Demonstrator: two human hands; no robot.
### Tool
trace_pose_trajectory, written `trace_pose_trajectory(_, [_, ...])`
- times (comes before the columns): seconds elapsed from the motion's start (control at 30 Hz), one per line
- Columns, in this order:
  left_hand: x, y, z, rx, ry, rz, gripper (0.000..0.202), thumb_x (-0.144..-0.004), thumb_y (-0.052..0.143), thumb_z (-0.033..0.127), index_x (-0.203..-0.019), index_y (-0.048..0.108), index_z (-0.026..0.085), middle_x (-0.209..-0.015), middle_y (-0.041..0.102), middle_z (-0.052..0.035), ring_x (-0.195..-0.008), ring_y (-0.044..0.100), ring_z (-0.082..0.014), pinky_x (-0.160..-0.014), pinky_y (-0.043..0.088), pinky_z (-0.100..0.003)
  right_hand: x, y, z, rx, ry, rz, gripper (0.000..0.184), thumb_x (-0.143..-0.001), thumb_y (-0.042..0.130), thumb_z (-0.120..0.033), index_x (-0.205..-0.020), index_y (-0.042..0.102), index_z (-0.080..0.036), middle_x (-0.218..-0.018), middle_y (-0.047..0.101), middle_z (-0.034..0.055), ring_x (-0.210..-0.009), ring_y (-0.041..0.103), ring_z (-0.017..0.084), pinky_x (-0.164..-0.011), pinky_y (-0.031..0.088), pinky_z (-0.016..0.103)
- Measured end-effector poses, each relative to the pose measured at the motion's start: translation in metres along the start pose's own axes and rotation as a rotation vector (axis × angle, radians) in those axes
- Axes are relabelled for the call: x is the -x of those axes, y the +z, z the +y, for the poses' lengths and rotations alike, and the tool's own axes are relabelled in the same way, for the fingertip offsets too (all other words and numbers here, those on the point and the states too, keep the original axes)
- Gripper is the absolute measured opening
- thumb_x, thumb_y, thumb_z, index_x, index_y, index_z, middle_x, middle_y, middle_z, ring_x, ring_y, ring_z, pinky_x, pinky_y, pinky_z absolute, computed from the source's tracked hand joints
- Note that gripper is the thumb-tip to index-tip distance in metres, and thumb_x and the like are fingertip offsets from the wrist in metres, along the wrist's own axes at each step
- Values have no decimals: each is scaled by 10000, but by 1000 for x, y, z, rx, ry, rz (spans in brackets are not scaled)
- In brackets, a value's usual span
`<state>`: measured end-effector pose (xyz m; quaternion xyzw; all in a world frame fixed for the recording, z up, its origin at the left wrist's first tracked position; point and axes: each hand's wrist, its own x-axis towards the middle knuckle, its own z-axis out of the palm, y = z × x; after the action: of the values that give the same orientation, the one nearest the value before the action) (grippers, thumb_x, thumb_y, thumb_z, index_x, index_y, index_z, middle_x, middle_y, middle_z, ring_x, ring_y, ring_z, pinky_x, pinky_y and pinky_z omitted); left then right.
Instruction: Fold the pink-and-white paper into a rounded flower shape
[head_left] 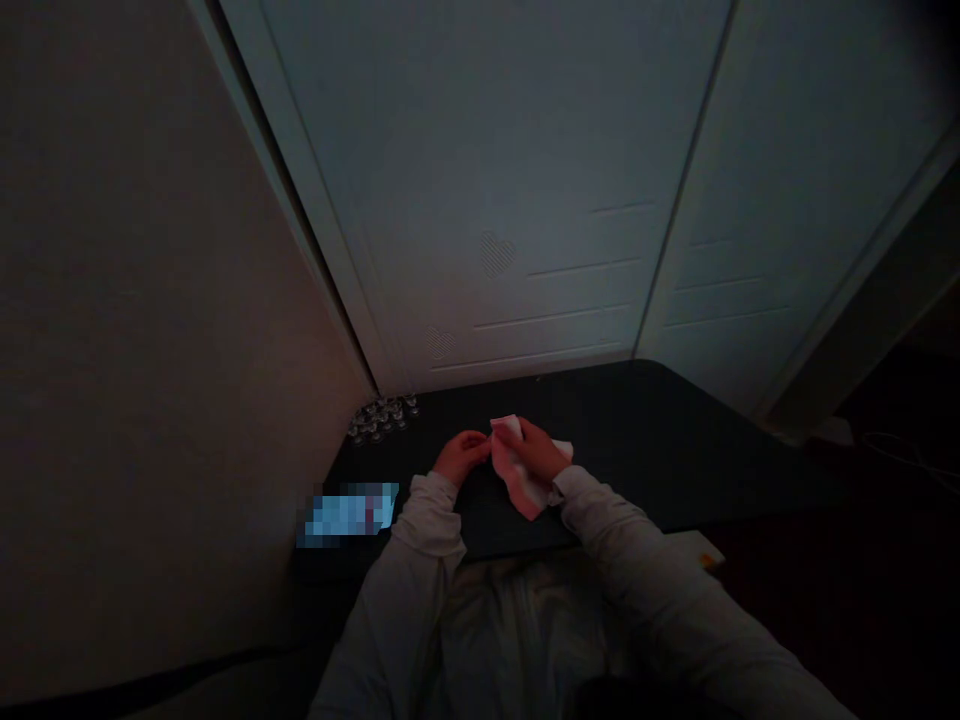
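Here, the right hand pinches a limp pink-and-white cloth; beside it, the left hand curls, its hold unclear.

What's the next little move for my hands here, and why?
Perhaps ease the pink-and-white cloth toward your left hand: your right hand grips it, and the left sits right beside its edge. Whether that hand pinches something is too dark to tell.

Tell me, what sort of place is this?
Probably a dim room in a home: a dark table stands by a pale panel, perhaps a wardrobe door, decorated with hearts, and what looks like a lit phone lies on the table.
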<state>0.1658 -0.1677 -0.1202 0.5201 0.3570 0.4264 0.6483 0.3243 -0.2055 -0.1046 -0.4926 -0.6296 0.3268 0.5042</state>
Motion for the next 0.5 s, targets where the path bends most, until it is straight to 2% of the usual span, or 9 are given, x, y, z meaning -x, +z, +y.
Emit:
trace_pose_trajectory(0.33, [1,1,1,-18,-3,7,356,-503,702,247,-779,515,122,-701,572,-19,-606,527,-93,-585,393,-243,-3,-1,5,3,-66,9,285,-765,389,-319,-978,551,-221,-963,573,14,-912,504,145,-844,353,306])
trace_pose_trajectory(0.5, [0,0,1,-36,-3,5,347,-514,697,261,-777,518,122,-714,581,-25,-601,524,-89,-581,391,-239,-5,0,8,-7,-47,30,287,-776,360,-302,-981,545,-223,-994,568,14,-955,493,145,-878,335,319])
